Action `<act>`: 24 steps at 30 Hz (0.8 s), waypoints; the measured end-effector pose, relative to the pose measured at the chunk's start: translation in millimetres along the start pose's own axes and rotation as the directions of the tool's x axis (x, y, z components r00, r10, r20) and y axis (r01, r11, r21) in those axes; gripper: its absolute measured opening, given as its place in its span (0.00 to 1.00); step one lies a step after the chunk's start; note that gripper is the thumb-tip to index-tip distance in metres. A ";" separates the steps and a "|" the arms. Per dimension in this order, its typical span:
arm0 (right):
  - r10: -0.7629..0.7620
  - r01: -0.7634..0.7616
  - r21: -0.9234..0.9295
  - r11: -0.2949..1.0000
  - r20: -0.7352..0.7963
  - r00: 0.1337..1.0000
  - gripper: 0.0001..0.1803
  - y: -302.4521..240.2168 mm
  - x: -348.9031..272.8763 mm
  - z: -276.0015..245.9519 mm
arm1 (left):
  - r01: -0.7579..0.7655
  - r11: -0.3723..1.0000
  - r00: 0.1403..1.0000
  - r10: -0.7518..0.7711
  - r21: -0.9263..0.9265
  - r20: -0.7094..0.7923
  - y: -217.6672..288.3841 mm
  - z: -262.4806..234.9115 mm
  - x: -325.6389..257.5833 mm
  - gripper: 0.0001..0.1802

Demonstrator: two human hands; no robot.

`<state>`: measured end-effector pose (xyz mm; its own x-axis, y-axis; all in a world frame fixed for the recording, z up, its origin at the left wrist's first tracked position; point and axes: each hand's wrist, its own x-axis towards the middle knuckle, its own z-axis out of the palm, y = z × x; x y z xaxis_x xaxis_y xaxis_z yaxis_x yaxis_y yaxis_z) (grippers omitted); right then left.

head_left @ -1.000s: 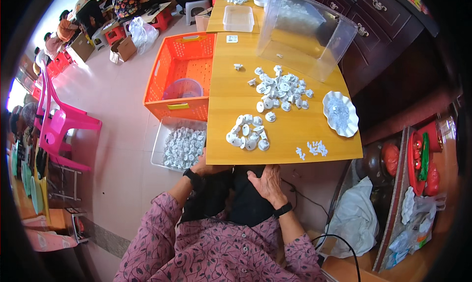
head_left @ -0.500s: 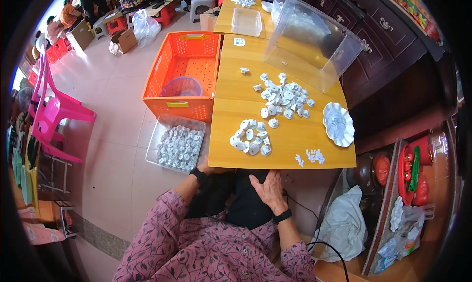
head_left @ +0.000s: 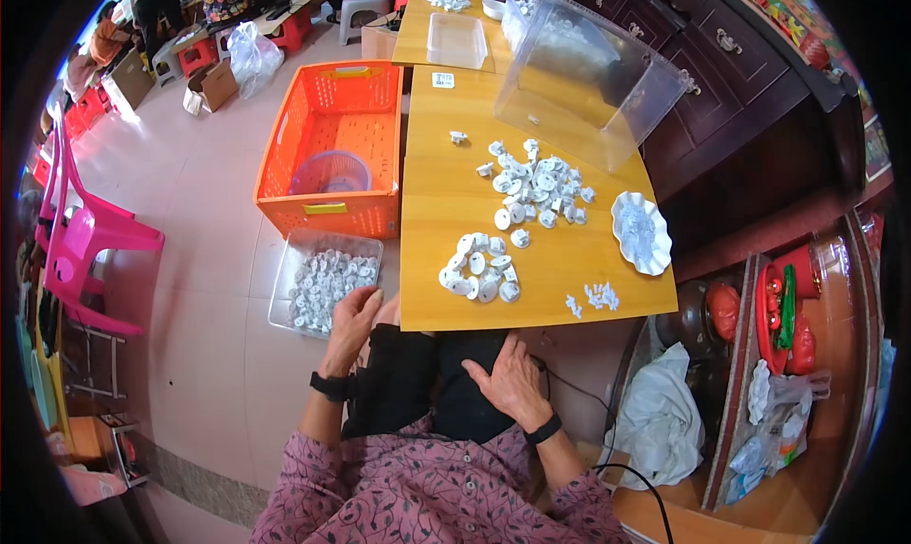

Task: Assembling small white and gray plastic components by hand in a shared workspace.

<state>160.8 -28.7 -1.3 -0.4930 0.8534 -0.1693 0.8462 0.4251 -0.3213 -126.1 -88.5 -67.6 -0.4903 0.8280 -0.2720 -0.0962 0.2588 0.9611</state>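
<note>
My left hand (head_left: pixel 350 324) is beside my left knee, between the table and a clear plastic bin (head_left: pixel 277 302) on the floor. Its fingers are loosely bent and a little apart, and I see nothing in them. Small white round plastic parts (head_left: pixel 332 283) fill much of the bin. My right hand (head_left: pixel 509 383) lies open on my right thigh, fingers stretched toward the table's near edge. On the wooden table (head_left: pixel 436 188), a larger heap of white plastic parts (head_left: pixel 546 178) and a smaller cluster (head_left: pixel 482 271) lie apart. Tiny white pieces (head_left: pixel 598 297) lie near the front edge.
A scalloped white dish (head_left: pixel 663 250) holds small translucent pieces. Behind it, a large clear container (head_left: pixel 588 88) lies tipped. An orange crate (head_left: pixel 327 207) with a purple basket (head_left: pixel 332 172) stands left of the table. A pink chair (head_left: pixel 100 235) is farther left. People work at the back.
My left hand has come out from beside the table's front edge and moved left, toward the bin. My right hand stays on my thigh. The whole view has shifted slightly.
</note>
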 end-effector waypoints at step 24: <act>-0.284 0.290 0.247 0.925 -0.061 0.957 0.18 -21.9 39.4 -151.1 | -0.658 0.621 0.706 0.705 0.426 0.062 80.6 93.8 11.4 0.21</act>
<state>153.5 41.2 139.8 -0.6997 0.7143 -0.0145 0.5894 0.5656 -0.5767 -58.2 -11.5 2.4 -0.3605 0.7980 0.4830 0.6320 -0.1719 0.7556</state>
